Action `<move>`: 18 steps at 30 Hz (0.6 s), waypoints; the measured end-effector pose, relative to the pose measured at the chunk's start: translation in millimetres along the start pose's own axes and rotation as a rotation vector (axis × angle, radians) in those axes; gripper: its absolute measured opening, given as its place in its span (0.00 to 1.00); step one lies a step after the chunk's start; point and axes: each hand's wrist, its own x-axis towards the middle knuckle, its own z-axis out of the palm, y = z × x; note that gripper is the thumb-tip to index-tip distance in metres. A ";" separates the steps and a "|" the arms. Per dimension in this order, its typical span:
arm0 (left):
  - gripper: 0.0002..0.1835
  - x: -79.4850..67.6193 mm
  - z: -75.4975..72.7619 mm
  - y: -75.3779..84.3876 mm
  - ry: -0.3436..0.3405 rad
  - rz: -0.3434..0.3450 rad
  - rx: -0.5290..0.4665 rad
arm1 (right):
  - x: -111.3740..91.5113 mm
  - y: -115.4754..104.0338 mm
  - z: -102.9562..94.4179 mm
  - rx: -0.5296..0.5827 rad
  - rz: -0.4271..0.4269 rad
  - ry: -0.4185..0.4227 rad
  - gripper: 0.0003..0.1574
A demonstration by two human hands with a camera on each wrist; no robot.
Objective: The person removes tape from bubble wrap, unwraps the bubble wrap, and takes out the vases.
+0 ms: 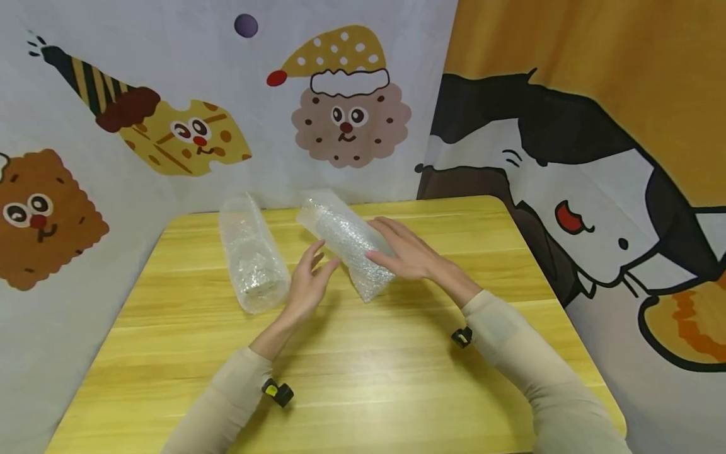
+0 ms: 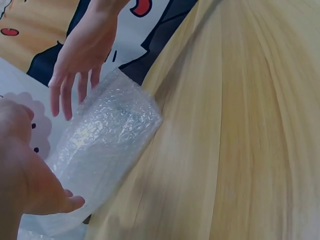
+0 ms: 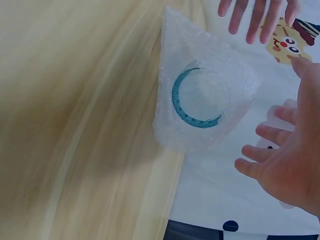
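Observation:
A bubble-wrapped bundle [image 1: 343, 236] lies slanted at the back middle of the table, its wrap loose at both ends. Through the wrap in the right wrist view shows a teal ring-shaped edge [image 3: 176, 97]; what object it belongs to is hidden. My right hand [image 1: 405, 249] is at the bundle's right side, fingers extended and spread. To the left of the bundle's near end is my left hand [image 1: 306, 287], fingers loosely bent and holding nothing. Whether either hand touches the wrap, I cannot tell. A second bubble-wrapped bundle [image 1: 241, 236] lies just left of my left hand.
The wooden table [image 1: 386, 378] reaches back to a cloth backdrop [image 1: 215, 57] printed with cartoon figures. Small black devices are strapped at both wrists, one at the left cuff [image 1: 278, 392] and one at the right cuff [image 1: 462, 337].

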 end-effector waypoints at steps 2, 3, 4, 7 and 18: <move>0.49 1.7 0.0 -0.1 -0.006 -0.055 -0.040 | 7.2 0.7 1.3 0.040 0.004 -0.008 0.49; 0.51 2.7 0.5 -0.1 -0.012 -0.078 -0.057 | 10.3 1.3 2.1 0.051 0.011 -0.011 0.50; 0.52 3.8 0.9 -0.3 -0.019 -0.093 -0.072 | 13.1 2.1 3.2 0.063 0.017 -0.015 0.50; 0.54 7.7 3.7 -1.3 -0.014 -0.131 -0.109 | 19.2 4.3 6.1 0.090 0.045 -0.025 0.51; 0.53 26.3 15.3 -5.4 0.123 -0.245 -0.233 | 33.0 4.3 15.4 0.120 0.113 -0.069 0.52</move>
